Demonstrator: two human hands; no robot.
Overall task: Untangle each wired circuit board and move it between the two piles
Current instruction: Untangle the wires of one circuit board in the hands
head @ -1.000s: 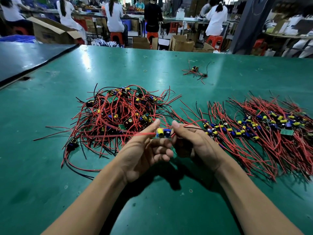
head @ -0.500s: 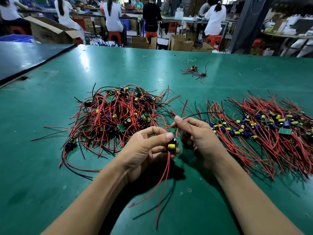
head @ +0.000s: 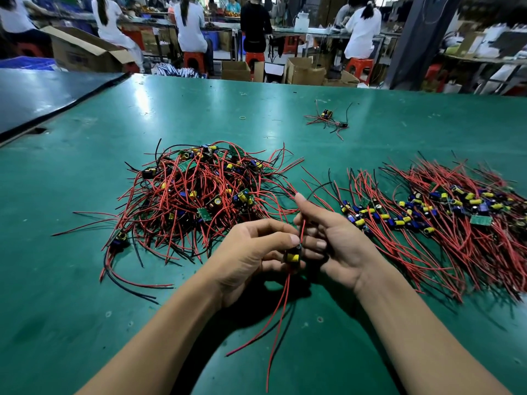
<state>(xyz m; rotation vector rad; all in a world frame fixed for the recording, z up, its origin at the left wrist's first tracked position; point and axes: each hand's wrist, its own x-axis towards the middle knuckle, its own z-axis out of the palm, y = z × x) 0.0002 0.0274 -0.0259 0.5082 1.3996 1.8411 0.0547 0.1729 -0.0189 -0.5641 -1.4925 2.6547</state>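
One wired circuit board (head: 293, 256) is held just in front of the tangled pile (head: 199, 195), at its right edge, and appears freed. It is pinched by the left hand (head: 251, 249), while its upper leads are gripped in the right hand's (head: 336, 243) curled fingers (red leads hang loose below). Next, it seems, the leads must be drawn straight and the board laid on the combed pile (head: 442, 220), right of the tangled one.

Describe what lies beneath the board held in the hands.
Its red wires hang over the green table. The left hand grips the board, its fingers covering the underside.
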